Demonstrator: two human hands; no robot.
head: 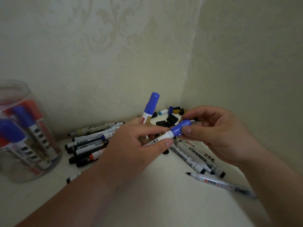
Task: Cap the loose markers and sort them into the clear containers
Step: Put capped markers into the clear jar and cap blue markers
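- Head view: the left hand (134, 145) has its grip clamped on a white marker (162, 138), thumb and forefinger pinching the barrel near its front end.
- The same hand also holds a second marker (150, 108) that stands upright behind the fingers, its blue cap on top.
- The right hand (218, 133) has its grip closed on a blue cap (181, 128), which sits on the end of the white marker. I cannot tell whether it is pushed fully home.
- Both hands are above a white bench (164, 202) set in a wall corner.
- A clear container (24, 131) stands at the far left, with capped blue and red markers inside.
- A pile of markers (88, 143) lies between the container and the left hand.
- Loose caps (170, 118), mostly black, lie in the corner.
- More markers (196, 159) lie under the right hand, and an uncapped pen (221, 184) lies nearer the camera.
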